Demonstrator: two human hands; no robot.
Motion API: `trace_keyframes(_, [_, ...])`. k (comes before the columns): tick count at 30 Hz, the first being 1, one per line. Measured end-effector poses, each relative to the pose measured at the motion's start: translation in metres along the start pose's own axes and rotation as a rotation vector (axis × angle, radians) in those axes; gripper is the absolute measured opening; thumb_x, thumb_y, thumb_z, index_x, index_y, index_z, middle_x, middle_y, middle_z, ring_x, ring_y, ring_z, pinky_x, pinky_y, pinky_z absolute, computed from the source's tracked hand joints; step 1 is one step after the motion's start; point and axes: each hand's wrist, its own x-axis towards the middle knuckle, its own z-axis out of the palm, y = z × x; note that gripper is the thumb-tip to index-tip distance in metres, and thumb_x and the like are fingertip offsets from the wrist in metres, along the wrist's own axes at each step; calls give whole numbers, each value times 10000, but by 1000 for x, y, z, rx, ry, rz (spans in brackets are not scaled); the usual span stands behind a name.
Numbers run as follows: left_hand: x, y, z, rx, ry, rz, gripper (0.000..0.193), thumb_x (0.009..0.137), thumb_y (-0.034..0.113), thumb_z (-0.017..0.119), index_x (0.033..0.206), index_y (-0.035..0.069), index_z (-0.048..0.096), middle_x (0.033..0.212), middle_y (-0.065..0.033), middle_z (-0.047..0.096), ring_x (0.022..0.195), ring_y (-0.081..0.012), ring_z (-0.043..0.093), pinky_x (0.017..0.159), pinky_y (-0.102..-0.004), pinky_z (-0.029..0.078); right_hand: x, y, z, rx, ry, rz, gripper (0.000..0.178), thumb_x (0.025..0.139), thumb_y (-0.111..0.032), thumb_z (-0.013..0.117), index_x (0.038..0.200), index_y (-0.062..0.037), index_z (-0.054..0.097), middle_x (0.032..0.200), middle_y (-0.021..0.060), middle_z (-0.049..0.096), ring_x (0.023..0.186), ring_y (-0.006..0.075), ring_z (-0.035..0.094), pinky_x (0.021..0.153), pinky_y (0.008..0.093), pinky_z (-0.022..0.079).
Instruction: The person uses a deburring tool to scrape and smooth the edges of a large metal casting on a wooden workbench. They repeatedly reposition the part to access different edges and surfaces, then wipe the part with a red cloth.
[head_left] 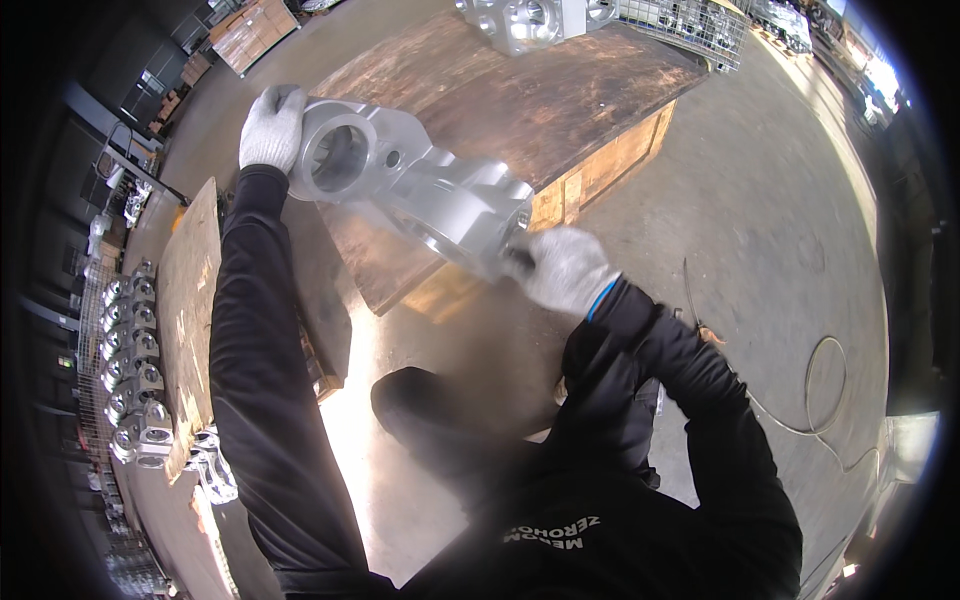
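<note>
While both gloved hands, left hand (271,127) and right hand (563,268), grip the metal casting (420,185), a worn wooden tabletop (560,95) fills upper centre, above what looks like shiny concrete floor (760,200).

You get 1 view, from the left fisheye on your head, facing steeply down over your chest and both forearms. It sits close above the wooden pallet (520,90) and concrete floor (760,200); straight edges bow toward the dark rim.
</note>
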Motion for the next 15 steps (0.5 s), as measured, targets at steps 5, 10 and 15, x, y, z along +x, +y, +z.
trace_keyframes(5, [-1, -2, -6, -16, -21, 42, 488, 980, 412, 607, 1267, 45, 751, 1275, -229, 740, 1239, -404, 683, 1075, -434, 508, 34, 48, -27, -27, 74, -47, 287, 999, -324, 720, 1171, -117, 820, 944, 165, 796, 863, 333, 778, 797, 436, 607])
trace_keyframes(10, [-6, 3, -7, -33, -17, 32, 484, 977, 415, 616, 1264, 51, 754, 1270, -224, 742, 1225, -397, 690, 1067, -425, 514, 20, 95, 23, 275, 125, 183, 363, 1020, -324, 759, 1227, -27, 794, 905, 161, 797, 830, 153, 749, 802, 311, 583])
trace_keyframes(15, [-9, 7, -4, -32, 15, 21, 476, 969, 401, 631, 1257, 43, 754, 1268, -227, 745, 1206, -397, 701, 1062, -424, 518, -10, 75, 103, 428, 263, 331, 368, 1038, -303, 748, 1250, -3, 776, 886, 141, 792, 819, 128, 736, 784, 319, 585])
